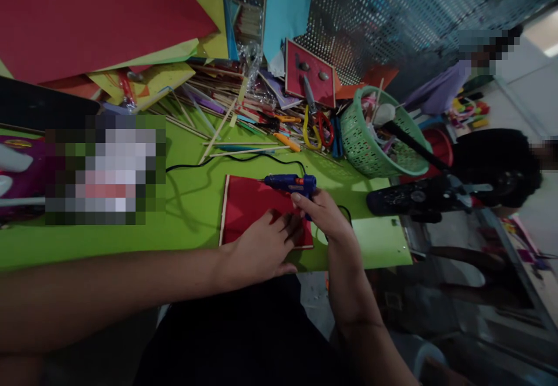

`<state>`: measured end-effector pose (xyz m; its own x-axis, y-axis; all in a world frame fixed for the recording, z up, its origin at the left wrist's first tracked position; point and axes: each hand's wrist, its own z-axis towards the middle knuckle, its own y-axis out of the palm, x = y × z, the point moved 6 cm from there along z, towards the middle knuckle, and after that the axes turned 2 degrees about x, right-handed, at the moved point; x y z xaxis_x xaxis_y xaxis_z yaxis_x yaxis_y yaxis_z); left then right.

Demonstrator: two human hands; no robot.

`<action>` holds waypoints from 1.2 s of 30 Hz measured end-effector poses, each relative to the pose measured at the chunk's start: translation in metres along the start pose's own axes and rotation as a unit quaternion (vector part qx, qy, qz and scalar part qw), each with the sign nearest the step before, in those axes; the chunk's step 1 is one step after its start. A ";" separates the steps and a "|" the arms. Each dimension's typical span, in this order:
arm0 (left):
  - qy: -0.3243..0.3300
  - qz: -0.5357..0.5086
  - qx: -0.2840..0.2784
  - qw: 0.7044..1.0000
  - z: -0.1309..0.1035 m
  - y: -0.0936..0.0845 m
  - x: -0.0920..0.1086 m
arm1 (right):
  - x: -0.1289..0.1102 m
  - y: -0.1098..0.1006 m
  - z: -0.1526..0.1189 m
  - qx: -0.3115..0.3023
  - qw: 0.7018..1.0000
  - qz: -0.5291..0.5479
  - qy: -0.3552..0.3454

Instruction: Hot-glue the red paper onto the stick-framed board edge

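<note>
A red board [248, 203] with pale stick edging on its left and lower edges lies on the green table [192, 223]. My left hand [264, 246] rests over the board's lower part, fingers spread and pointing right. Fingers wrapped round its handle, my right hand [320, 211] holds a blue glue gun [290, 182] above the board's upper right. The gun's nozzle points left. A black cord runs behind the gun toward the left.
Thin sticks [218, 130], scissors [311, 127] and coloured paper [104, 20] fill the back. At the right are a green basket [361, 136] and a black stand-like object [414, 197]. A red framed piece [309, 72] leans behind. Other people are at the far right.
</note>
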<state>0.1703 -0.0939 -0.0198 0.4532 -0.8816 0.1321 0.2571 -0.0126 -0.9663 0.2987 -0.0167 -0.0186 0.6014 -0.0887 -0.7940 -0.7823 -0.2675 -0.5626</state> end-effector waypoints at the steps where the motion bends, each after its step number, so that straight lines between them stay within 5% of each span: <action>1: 0.001 0.000 0.003 1.000 -0.001 0.001 0.000 | 0.001 0.000 -0.001 0.002 1.000 0.005 0.001; 36: -0.006 0.004 -0.010 1.000 -0.003 0.010 0.002 | 0.002 -0.001 -0.006 0.023 1.000 -0.005 -0.001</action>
<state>0.1710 -0.0974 -0.0301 0.4651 -0.8762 0.1264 0.2366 -0.0145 -0.9715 0.3015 -0.0225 -0.0181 0.6087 -0.0838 -0.7889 -0.7829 -0.2242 -0.5803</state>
